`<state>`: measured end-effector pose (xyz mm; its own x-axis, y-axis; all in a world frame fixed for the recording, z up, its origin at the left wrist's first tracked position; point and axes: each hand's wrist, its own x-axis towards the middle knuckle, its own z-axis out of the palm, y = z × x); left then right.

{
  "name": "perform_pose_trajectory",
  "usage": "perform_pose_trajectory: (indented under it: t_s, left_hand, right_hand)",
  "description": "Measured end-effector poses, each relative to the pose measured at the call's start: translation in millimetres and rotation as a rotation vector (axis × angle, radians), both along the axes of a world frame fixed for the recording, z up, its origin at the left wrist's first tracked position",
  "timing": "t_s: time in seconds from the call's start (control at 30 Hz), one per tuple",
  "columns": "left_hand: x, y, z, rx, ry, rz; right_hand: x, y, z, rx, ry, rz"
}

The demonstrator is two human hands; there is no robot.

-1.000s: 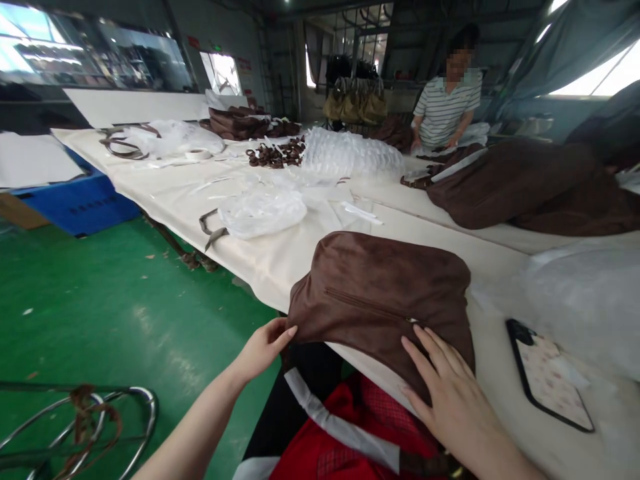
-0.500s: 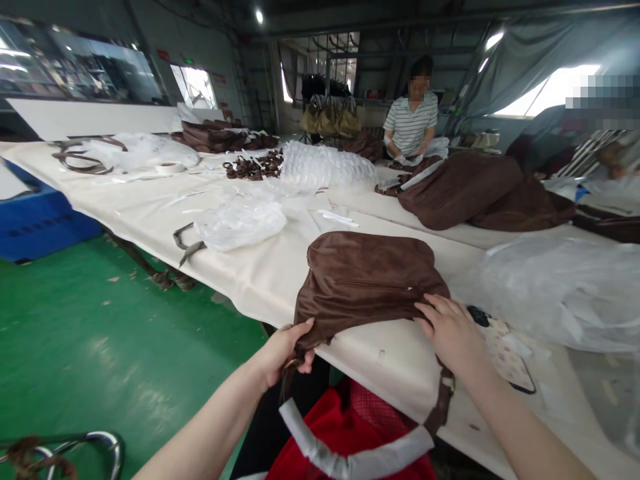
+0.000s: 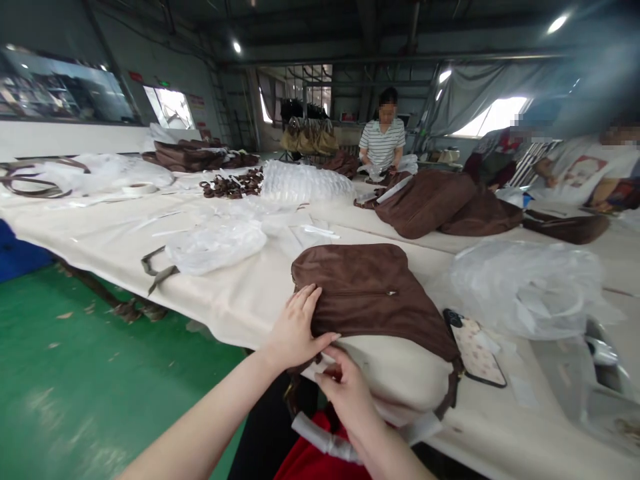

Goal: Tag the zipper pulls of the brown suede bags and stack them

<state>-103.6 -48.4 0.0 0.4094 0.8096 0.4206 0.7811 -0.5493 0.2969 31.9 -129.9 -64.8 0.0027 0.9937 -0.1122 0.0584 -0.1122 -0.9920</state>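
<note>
A brown handbag (image 3: pixel 370 303) lies on the cloth-covered table in front of me, a zipped pocket across its upward face. Its handle, wrapped in white padding (image 3: pixel 325 440), hangs over the table's front edge toward my lap. My left hand (image 3: pixel 297 330) rests on the bag's left side, fingers stretched flat over it and thumb pointing right. Just below, my right hand (image 3: pixel 353 390) reaches across to the bag's lower left edge, thumb and forefinger in a pinch close to my left thumb. What sits between those fingertips is hidden.
Right of the bag lie a phone in a patterned case (image 3: pixel 477 350) and crumpled clear plastic (image 3: pixel 530 287). More plastic (image 3: pixel 217 243) lies at left. Brown bags (image 3: pixel 430 200) are piled farther back. A co-worker in a striped shirt (image 3: pixel 383 143) stands across the table; others are at right.
My left hand has moved from the bag's lower left corner up onto its side. My right hand has left the bag's right side and crossed to the lower left edge. The view has turned right.
</note>
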Motion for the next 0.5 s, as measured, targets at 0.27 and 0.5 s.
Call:
perform_pose_trajectory:
  t_s: [0.27, 0.5]
  left_hand:
    - [23.2, 54.0, -20.1, -0.297, 0.138, 0.003]
    - [42.4, 66.8, -22.6, -0.354, 0.201, 0.128]
  right_hand:
    - [-10.7, 15.8, 16.0, 0.089, -0.245, 0.111]
    - [-1.8, 17.0, 58.2, 0.132, -1.226, 0.285]
